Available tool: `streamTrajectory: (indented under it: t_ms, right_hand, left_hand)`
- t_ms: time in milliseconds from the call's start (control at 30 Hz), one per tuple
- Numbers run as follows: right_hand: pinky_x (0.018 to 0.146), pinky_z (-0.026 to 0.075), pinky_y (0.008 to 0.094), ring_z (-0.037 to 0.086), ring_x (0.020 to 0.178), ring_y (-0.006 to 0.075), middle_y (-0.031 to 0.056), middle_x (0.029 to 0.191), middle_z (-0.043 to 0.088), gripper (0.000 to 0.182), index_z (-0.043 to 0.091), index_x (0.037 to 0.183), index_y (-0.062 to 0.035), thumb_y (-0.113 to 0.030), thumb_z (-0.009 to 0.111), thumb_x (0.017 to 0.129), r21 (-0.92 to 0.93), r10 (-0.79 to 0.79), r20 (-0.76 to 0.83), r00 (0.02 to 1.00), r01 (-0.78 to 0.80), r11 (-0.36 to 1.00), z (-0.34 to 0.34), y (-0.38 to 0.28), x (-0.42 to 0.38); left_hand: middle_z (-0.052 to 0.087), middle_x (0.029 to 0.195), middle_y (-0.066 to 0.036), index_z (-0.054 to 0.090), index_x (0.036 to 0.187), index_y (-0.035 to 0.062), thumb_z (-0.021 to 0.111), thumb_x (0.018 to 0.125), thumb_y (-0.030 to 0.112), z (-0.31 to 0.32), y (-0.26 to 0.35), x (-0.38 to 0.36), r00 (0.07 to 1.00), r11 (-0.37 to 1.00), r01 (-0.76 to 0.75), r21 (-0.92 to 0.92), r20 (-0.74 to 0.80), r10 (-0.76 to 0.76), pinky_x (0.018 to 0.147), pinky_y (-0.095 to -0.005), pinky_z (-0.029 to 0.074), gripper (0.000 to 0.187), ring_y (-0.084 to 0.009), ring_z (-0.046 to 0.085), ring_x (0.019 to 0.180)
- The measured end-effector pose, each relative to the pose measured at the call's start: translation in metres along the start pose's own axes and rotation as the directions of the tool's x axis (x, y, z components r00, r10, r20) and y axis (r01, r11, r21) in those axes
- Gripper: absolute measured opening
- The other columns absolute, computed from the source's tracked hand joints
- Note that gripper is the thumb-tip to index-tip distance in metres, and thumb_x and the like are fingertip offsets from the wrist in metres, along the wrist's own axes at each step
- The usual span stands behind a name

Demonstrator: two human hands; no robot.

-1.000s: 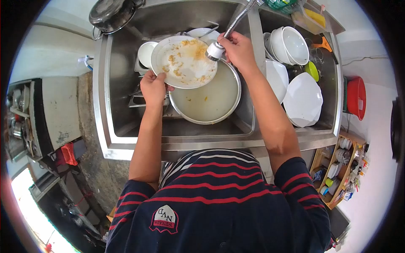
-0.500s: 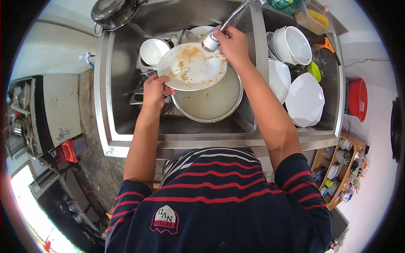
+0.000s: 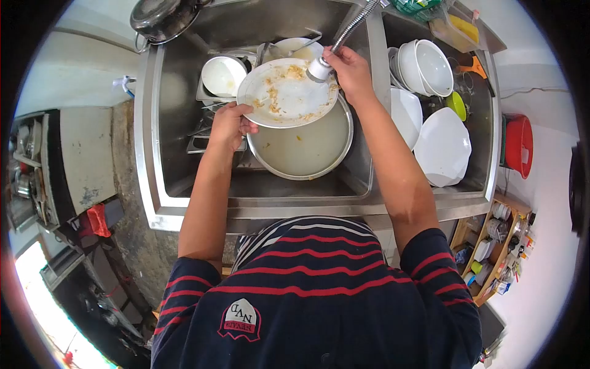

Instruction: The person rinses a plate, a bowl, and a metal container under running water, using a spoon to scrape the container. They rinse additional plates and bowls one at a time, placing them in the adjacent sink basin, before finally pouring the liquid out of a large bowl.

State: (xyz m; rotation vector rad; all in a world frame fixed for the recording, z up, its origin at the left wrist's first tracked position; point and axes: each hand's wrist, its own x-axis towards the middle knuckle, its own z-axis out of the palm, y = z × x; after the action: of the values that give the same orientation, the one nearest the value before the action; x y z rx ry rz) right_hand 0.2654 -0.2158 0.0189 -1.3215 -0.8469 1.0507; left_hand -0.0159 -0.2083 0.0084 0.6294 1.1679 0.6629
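Note:
My left hand (image 3: 232,126) grips the lower left rim of a white plate (image 3: 295,101), thumb on top and fingers beneath. Yellowish food bits are scattered over the plate, which I hold tilted above the sink. My right hand (image 3: 349,71) is closed around the faucet sprayer (image 3: 319,69), whose white head hangs over the plate's upper right edge. Its flexible metal hose (image 3: 358,23) runs up and to the right. Below the plate sits a large round basin (image 3: 301,150) of cloudy water, partly covered by the plate.
A white bowl (image 3: 222,77) and metal trays lie left in the sink. Behind the plate is another dish with a spoon (image 3: 307,42). White bowls (image 3: 433,67) and white plates (image 3: 444,147) fill the right basin. A dark pot (image 3: 163,21) stands at the back left.
The plate has shifted slightly right and up. The sprayer has moved right and down along with my right hand, and the food bits have spread differently on the plate.

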Motion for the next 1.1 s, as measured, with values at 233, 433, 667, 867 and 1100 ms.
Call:
streamTrajectory:
  t_ms: [233, 433, 667, 867, 1100]
  right_hand:
    - [0.074, 0.044, 0.0239, 0.057, 0.082, 0.0099, 0.0030, 0.091, 0.065, 0.029, 0.063, 0.106, 0.0010, -0.023, 0.067, 0.088, 0.172, 0.055, -0.038, 0.998, -0.048, 0.984, 0.002, 0.008, -0.004]
    - [0.082, 0.045, 0.0253, 0.059, 0.089, 0.0115, 0.0037, 0.095, 0.066, 0.024, 0.065, 0.105, -0.0012, -0.020, 0.067, 0.089, 0.090, 0.040, -0.033, 0.999, -0.036, 0.995, 0.004, 0.007, -0.003]
    - [0.078, 0.045, 0.0251, 0.059, 0.087, 0.0111, 0.0045, 0.096, 0.066, 0.028, 0.064, 0.105, 0.0002, -0.022, 0.067, 0.089, 0.134, 0.087, 0.007, 0.996, -0.087, 0.987, 0.001, -0.001, -0.003]
    - [0.081, 0.045, 0.0250, 0.059, 0.089, 0.0108, 0.0033, 0.095, 0.067, 0.027, 0.066, 0.106, -0.0009, -0.021, 0.068, 0.088, 0.099, 0.105, 0.023, 0.994, -0.107, 0.989, 0.003, -0.007, -0.005]
    - [0.071, 0.048, 0.0232, 0.061, 0.078, 0.0090, 0.0050, 0.090, 0.068, 0.024, 0.066, 0.102, 0.0017, -0.017, 0.067, 0.088, -0.019, -0.023, -0.047, 0.999, 0.022, 1.000, 0.005, -0.009, -0.012]
  left_hand:
    - [0.063, 0.076, -0.011, 0.053, 0.104, -0.0070, 0.057, 0.082, 0.007, -0.001, -0.004, 0.006, 0.996, 0.998, 0.043, -0.042, 0.077, -0.039, 0.047, -0.0270, 0.053, 0.026, -0.0153, 0.060, 0.052]
    - [0.063, 0.075, -0.009, 0.054, 0.103, -0.0019, 0.056, 0.083, 0.012, 0.000, -0.014, 0.009, 0.981, 0.988, 0.140, 0.067, 0.127, -0.148, 0.057, -0.0326, 0.051, 0.024, -0.0178, 0.059, 0.058]
    - [0.064, 0.101, -0.013, 0.051, 0.117, -0.0027, 0.048, 0.088, 0.017, 0.009, -0.022, 0.017, 0.958, 0.962, 0.222, -0.160, 0.219, -0.184, 0.074, -0.0362, 0.053, 0.035, -0.0220, 0.063, 0.085]
    - [0.053, 0.125, -0.022, 0.040, 0.130, -0.0090, 0.045, 0.088, 0.010, 0.017, -0.022, 0.017, 0.990, 0.891, 0.125, -0.436, 0.111, -0.085, 0.103, -0.0437, 0.040, 0.046, -0.0325, 0.054, 0.115]
    - [0.053, 0.122, -0.021, 0.043, 0.125, -0.0083, 0.047, 0.085, 0.006, 0.026, -0.012, -0.001, 0.980, 0.953, -0.181, -0.244, -0.122, 0.155, 0.094, -0.0407, 0.045, 0.043, -0.0303, 0.056, 0.109]
